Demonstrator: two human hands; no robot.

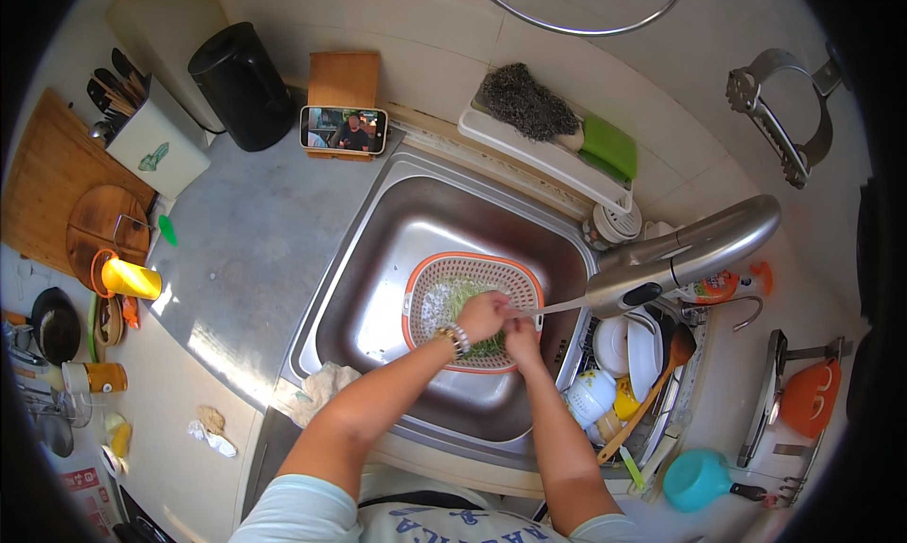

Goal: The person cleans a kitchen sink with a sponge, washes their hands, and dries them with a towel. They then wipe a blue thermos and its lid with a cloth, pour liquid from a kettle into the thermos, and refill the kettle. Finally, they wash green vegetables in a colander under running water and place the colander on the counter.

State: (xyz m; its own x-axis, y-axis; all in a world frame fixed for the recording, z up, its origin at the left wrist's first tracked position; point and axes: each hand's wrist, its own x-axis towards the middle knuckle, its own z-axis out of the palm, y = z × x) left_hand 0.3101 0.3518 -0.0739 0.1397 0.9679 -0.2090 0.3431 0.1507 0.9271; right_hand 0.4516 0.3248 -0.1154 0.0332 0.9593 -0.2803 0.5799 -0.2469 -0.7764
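My left hand (485,316), with bracelets at its wrist, and my right hand (522,341) come together over a colander (526,281) with an orange rim. A stream of water (563,306) runs from the stainless-steel faucet (631,291) onto my fingers. Thin green and pale stems (459,296) of a leafy vegetable lie in the colander beneath my hands. My fingertips are bent, and whether they pinch anything is hidden by the hands and the water. The colander is inside the stainless-steel sink (368,260).
A dish rack holding a white bowl (591,394) and a wooden spoon (648,401) stands right of the sink. A cloth (322,391) lies at its left front corner. Behind the counter's left side are a phone (344,131) on a wooden stand and a black kettle (244,90).
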